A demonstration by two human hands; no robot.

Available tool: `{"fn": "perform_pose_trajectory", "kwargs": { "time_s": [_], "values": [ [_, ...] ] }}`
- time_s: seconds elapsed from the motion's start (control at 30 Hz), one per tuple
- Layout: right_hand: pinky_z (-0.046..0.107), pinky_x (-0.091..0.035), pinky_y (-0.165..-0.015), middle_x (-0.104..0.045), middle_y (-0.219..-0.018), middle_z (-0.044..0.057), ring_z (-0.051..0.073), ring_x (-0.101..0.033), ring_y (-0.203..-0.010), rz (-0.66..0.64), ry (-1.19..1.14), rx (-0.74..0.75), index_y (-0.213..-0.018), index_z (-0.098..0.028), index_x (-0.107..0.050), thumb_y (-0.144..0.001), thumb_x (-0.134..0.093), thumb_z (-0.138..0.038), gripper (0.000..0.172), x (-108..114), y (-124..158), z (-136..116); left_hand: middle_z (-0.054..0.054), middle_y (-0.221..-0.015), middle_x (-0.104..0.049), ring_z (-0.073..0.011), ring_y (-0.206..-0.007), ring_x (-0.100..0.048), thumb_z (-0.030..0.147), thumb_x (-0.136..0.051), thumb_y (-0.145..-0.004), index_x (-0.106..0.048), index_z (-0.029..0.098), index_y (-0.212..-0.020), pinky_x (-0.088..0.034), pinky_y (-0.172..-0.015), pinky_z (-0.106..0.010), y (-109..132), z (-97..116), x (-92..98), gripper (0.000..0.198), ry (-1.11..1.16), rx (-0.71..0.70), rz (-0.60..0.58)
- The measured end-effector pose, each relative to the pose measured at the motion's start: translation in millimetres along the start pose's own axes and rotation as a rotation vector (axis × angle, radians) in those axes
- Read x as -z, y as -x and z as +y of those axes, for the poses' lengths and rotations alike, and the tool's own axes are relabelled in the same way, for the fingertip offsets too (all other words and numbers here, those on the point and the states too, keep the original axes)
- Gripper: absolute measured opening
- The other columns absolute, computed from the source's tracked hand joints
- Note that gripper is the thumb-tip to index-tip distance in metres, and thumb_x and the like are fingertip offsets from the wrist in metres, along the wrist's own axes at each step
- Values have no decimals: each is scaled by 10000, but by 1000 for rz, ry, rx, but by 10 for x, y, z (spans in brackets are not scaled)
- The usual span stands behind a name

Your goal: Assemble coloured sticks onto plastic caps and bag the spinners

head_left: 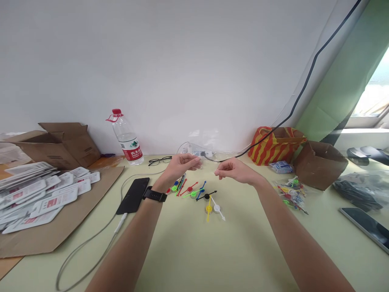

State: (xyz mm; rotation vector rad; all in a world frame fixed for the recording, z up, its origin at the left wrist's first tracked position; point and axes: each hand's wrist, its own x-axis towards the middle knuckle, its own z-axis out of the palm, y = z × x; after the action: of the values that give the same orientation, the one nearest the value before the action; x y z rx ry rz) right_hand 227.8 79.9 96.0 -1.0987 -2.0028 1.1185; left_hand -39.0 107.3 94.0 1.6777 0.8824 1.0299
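Note:
My left hand [184, 165], with a black watch band [154, 195] at the wrist, is raised over the far part of the table. Its thumb and fingers are drawn together, with a faint transparent glint by the tips. Facing it across a small gap, my right hand [233, 170] pinches thumb against fingertips; I cannot make out what either holds. Below them lie several plastic spinner arrows on round bases: a yellow spinner [208, 209], a white spinner [216, 208], a black spinner [207, 196], a red spinner [190, 189], plus green and blue ones partly overlapping.
Left are a phone [133, 196] with its cable, stacked white cards [54, 198] on cardboard, an open carton [60, 142] and a water bottle [130, 142]. Glasses [160, 161] lie behind. Right are bagged spinners [292, 194], a striped bag [273, 146] and a small box [320, 164].

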Motion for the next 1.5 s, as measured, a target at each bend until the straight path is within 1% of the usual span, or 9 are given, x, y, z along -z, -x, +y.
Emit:
{"fn": "perform_pose_trajectory", "kwargs": {
  "time_s": [0.23, 0.43, 0.6, 0.67, 0.9, 1.0, 1.13, 1.2, 1.5],
  "values": [
    [358, -518, -838, -782, -957, 81, 218, -678, -910, 66, -137, 30, -986, -206, -787, -802, -766, -555, 395, -2, -7, 11, -110, -911, -791, -222, -876, -739, 519, -799, -808, -742, 168, -889, -563, -815, -340, 6, -2, 21, 365, -27, -6, -13],
    [324, -500, -776, -749, -808, 54, 175, -654, -795, 175, -241, 52, -881, -170, -764, -752, -808, -577, 429, -6, -49, 62, -88, -865, -767, -206, -847, -715, 496, -797, -814, -748, 165, -865, -542, -785, -316, 34, 55, 28, 339, -86, -33, -12],
    [340, -510, -801, -741, -832, 61, 195, -654, -831, 96, -196, 40, -905, -173, -772, -781, -789, -560, 407, -5, -36, 69, -130, -1122, -763, -256, -992, -731, 509, -779, -832, -728, 204, -1144, -568, -847, -364, 56, 107, -49, 440, -4, -19, -33],
    [354, -520, -820, -747, -882, 68, 205, -662, -859, 90, -131, 53, -939, -184, -771, -803, -768, -554, 394, -20, -37, 49, -132, -1135, -763, -250, -995, -735, 530, -736, -865, -739, 197, -1100, -567, -867, -367, 41, 93, -111, 407, 14, -41, 1],
    [411, -528, -971, -657, -1325, 90, 257, -610, -1210, 453, 68, 244, -1351, -306, -611, -765, -825, -485, 649, 8, 51, -198, -61, -811, -768, -203, -753, -695, 515, -732, -854, -767, 185, -839, -529, -704, -314, 60, 145, -183, 332, -335, -138, -100],
    [418, -520, -993, -692, -1278, 67, 260, -627, -1193, 383, 119, 313, -1314, -309, -643, -788, -815, -433, 568, 3, 138, -365, -50, -816, -775, -210, -754, -704, 494, -728, -854, -772, 209, -820, -525, -714, -323, 103, 228, -207, 291, -427, -175, -164],
    [391, -548, -847, -754, -920, 46, 231, -683, -877, 356, 206, 312, -902, -238, -737, -879, -710, -368, 135, -58, 243, -563, -40, -781, -772, -216, -725, -707, 466, -688, -885, -772, 222, -804, -520, -700, -328, 141, 309, -238, 270, -503, -197, -152],
    [384, -545, -818, -753, -870, 40, 230, -678, -843, 337, 229, 311, -829, -236, -724, -904, -671, -360, 154, -88, 285, -638, -45, -825, -781, -233, -769, -719, 448, -671, -896, -781, 229, -833, -527, -717, -333, 155, 348, -246, 254, -500, -214, -158],
    [378, -536, -887, -773, -1139, 18, 283, -689, -1108, 43, 295, 193, -1181, -332, -748, -951, -624, -384, 267, -108, 321, -637, -60, -1026, -777, -252, -954, -700, 387, -521, -992, -762, 258, -1091, -520, -808, -323, 216, 506, -342, 291, -487, -318, -262]
  ]
}}
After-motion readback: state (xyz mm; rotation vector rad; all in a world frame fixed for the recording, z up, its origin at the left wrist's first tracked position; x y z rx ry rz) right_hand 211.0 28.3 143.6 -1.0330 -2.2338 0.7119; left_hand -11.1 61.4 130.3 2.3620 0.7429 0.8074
